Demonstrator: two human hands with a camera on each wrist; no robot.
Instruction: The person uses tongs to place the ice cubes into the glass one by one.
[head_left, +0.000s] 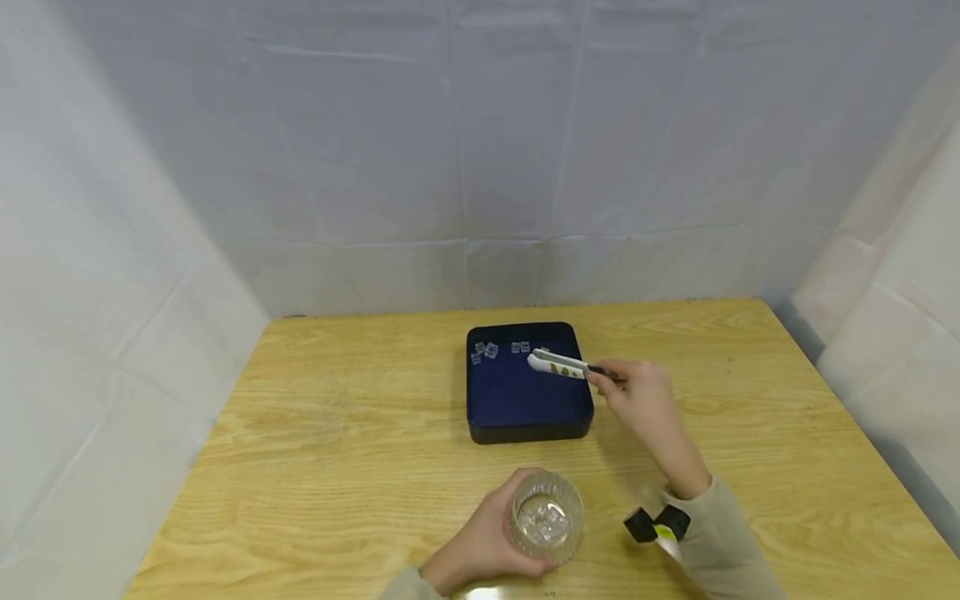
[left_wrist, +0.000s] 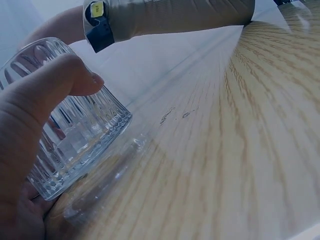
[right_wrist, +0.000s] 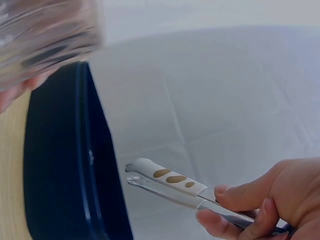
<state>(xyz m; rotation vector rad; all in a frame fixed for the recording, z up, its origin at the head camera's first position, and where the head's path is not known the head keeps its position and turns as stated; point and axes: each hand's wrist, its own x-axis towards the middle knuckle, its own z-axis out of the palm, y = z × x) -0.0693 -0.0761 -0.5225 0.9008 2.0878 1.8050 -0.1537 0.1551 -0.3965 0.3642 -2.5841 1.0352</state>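
My left hand (head_left: 491,533) grips a ribbed clear glass (head_left: 567,521), fingers and thumb around its side. Several clear cubes (head_left: 544,523) lie in its bottom. In the left wrist view the glass (left_wrist: 85,132) appears tilted close over the wood, its reflection beneath. With thumb and fingers, my right hand (head_left: 637,396) holds white-tipped tongs (head_left: 558,364) over the dark blue tray (head_left: 528,404). The right wrist view shows the tongs (right_wrist: 167,177) with their tips close together; I cannot tell whether a cube is between them. More clear cubes (head_left: 521,347) lie along the tray's far side.
The wooden table (head_left: 337,417) spreads around the tray. White sheeting (head_left: 420,150) hangs behind it and at both sides. A black wrist mount with a yellow mark (head_left: 660,527) sits at my right sleeve (head_left: 720,533).
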